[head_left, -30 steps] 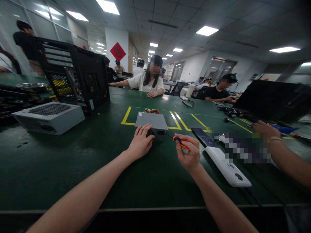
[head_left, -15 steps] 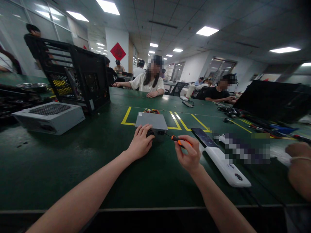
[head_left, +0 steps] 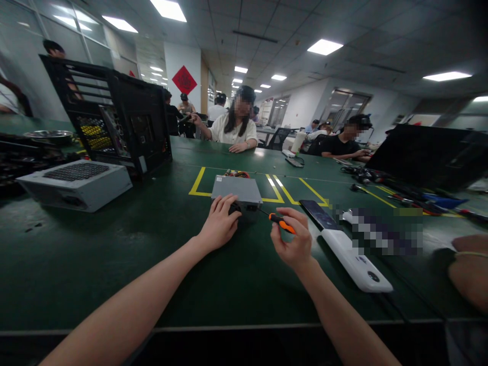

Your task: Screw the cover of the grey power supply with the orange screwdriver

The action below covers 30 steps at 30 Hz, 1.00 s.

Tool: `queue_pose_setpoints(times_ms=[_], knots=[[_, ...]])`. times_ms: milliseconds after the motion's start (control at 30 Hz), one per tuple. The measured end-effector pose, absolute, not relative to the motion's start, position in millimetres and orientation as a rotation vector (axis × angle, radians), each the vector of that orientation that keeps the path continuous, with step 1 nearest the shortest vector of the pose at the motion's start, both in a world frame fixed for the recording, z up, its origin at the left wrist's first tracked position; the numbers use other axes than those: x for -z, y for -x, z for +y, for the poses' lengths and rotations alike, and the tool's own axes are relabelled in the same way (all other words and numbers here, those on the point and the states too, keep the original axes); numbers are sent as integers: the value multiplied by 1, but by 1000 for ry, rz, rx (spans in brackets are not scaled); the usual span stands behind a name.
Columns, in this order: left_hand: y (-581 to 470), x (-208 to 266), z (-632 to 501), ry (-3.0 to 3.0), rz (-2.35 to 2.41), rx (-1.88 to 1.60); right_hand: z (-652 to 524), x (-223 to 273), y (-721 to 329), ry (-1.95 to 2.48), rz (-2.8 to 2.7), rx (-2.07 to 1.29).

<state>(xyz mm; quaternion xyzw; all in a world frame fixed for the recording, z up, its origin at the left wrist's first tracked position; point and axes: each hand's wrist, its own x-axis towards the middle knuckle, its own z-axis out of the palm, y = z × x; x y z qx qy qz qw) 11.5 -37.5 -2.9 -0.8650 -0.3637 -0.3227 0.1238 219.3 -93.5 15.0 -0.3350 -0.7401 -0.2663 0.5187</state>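
Note:
A small grey computer power supply [head_left: 242, 188] lies on the green table straight ahead, with a bundle of coloured wires [head_left: 238, 174] at its far side. My left hand [head_left: 219, 223] grips its near left edge, fingers on the top and thumb at the near side face. An orange-and-black screwdriver [head_left: 282, 222] is held between the thumb and fingers of my right hand [head_left: 295, 239]. Its thin shaft points left, the tip at or close to the power supply's near right corner; whether it touches a screw is too small to tell.
At left stand a black computer case [head_left: 118, 117] and a larger power supply [head_left: 76, 183]. A white power strip or similar long device [head_left: 358, 259] lies right of my right hand. A co-worker's arm [head_left: 470, 269] is at the right edge; another person [head_left: 234, 122] sits opposite.
The fingers of my right hand have loosened and shifted slightly on the screwdriver handle, showing more of it. My left hand stays on the power supply. The person opposite has raised one hand.

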Motion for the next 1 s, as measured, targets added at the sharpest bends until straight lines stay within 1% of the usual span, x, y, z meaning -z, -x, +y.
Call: queue_pose_setpoints(times_ms=[100, 233, 400, 567, 700, 800, 1000], knots=[[-11, 3, -38, 2525, -1058, 930, -94, -13, -220, 820, -1756, 676], [-11, 4, -37, 2523, -1059, 940, -93, -12, -221, 820, -1745, 627], [-13, 4, -37, 2514, -1059, 938, -94, -15, -220, 808, -1761, 647], [-16, 3, -39, 2507, -1091, 944, -95, -18, -218, 873, -1710, 547], [-22, 1, -41, 2554, -1031, 885, -93, -19, -217, 914, -1693, 571], [-29, 2, -42, 2592, -970, 834, -92, -20, -217, 835, -1678, 552], [-43, 7, -42, 2542, -1008, 844, -91, -19, -216, 860, -1712, 581]])
